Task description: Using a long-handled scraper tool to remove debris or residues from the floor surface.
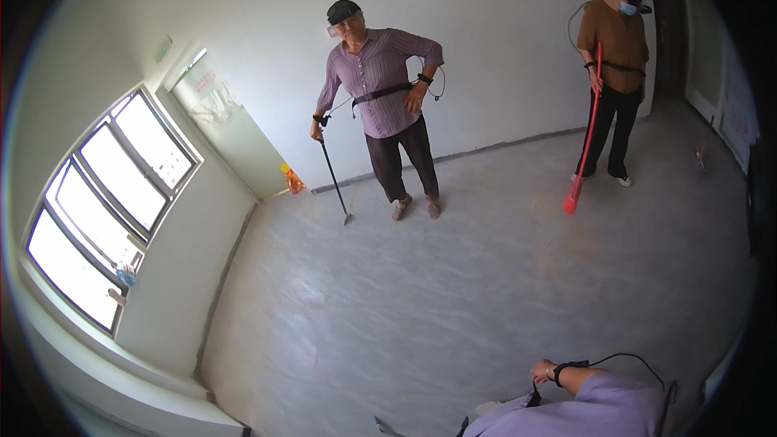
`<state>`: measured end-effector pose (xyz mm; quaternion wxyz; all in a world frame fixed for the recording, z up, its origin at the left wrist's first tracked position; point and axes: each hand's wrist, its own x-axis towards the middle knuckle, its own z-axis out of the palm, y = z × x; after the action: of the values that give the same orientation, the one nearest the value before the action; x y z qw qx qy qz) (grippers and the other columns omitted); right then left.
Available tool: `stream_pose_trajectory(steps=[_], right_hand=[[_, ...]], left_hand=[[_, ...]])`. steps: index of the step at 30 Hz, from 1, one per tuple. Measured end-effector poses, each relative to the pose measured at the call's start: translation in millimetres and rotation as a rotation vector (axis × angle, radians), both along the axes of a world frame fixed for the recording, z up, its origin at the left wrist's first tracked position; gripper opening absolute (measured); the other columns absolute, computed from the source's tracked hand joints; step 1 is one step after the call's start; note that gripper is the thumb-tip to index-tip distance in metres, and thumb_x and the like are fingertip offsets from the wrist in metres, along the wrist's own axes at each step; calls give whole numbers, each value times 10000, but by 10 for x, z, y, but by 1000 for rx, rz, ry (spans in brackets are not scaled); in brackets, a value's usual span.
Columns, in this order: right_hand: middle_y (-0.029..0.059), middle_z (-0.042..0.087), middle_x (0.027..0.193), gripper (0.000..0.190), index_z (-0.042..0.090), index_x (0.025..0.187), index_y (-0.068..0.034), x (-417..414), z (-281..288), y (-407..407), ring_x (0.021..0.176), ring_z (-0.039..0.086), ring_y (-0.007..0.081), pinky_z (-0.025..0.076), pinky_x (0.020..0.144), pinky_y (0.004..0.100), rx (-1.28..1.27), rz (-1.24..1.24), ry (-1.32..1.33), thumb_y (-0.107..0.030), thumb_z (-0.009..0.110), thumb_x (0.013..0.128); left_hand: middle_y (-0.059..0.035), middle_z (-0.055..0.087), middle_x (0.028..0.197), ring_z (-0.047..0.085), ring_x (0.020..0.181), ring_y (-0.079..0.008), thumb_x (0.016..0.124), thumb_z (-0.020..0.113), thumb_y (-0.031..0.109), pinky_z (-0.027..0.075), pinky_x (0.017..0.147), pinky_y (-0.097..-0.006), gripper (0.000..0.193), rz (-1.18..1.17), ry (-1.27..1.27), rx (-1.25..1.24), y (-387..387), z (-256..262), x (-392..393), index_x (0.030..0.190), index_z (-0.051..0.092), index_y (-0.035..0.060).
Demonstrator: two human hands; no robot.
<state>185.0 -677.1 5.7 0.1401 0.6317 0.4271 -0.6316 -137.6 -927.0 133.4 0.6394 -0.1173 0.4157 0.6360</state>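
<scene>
At the bottom right, my right hand (542, 371) reaches out past a lavender sleeve (625, 400), its fingers curled. A black band (567, 367) circles that wrist, and a dark cable (637, 359) runs from it. Just below the fingers is a piece of black strap (534, 399); whether they grip it is unclear. My left hand is out of view. Along the bottom edge show a small black piece (464, 426) and the end of a thin grey object (386, 426), both cut off. Before me spreads a grey, streaked floor (394, 303).
One person (388, 85) by the back wall holds a black-handled scraper (334, 176) to the floor. Another person (613, 73) holds a red broom (586, 158). Windows (115, 176) line the left wall; an orange-yellow bag (292, 179) lies near a door (224, 121).
</scene>
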Motion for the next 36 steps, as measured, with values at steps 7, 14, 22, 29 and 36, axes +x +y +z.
stream_pose_trajectory(steps=[7, 14, 22, 29, 36], right_hand=[[64, 504, 635, 464, 231, 1108, -26, -999, 1748, 1353, 515, 468, 114, 389, 459, 233, 697, -59, 544, -122, 432, 701], [40, 524, 699, 299, 357, 1011, -62, -1646, 2282, 1687, 583, 492, 82, 378, 485, 177, 522, -153, 696, -167, 410, 737], [100, 491, 841, 388, 325, 1025, -29, -2221, 1413, -337, 673, 512, 156, 418, 521, 229, -441, 564, 484, -251, 425, 722], [121, 479, 842, 481, 323, 1006, 23, -2764, 1495, -1486, 683, 509, 169, 417, 538, 242, -562, 836, 369, -301, 461, 678], [151, 514, 608, 306, 434, 794, 79, -3148, 639, -2066, 574, 517, 226, 404, 518, 298, 37, 958, 396, -168, 416, 616]], left_hand=[[-95, 428, 601, 466, 533, -188, 684, 455, 142, 416, 462, -233, 161, 498, -643, -175, 512, 466, 59, 682, 362, 10], [-99, 420, 622, 416, 508, -165, 701, 438, 163, 367, 426, -225, 169, 550, -482, -216, 435, 511, 288, 693, 366, 11], [-81, 428, 599, 414, 500, -155, 696, 454, 185, 356, 410, -220, 179, 760, -499, -100, 120, 656, 608, 680, 391, 19], [-83, 431, 588, 395, 438, -137, 718, 442, 225, 327, 336, -173, 206, 828, -512, -234, -90, 784, 688, 700, 393, 26], [-67, 414, 527, 389, 388, -130, 735, 365, 391, 283, 288, -166, 329, 737, -456, -127, -250, 523, 285, 684, 385, 67]])
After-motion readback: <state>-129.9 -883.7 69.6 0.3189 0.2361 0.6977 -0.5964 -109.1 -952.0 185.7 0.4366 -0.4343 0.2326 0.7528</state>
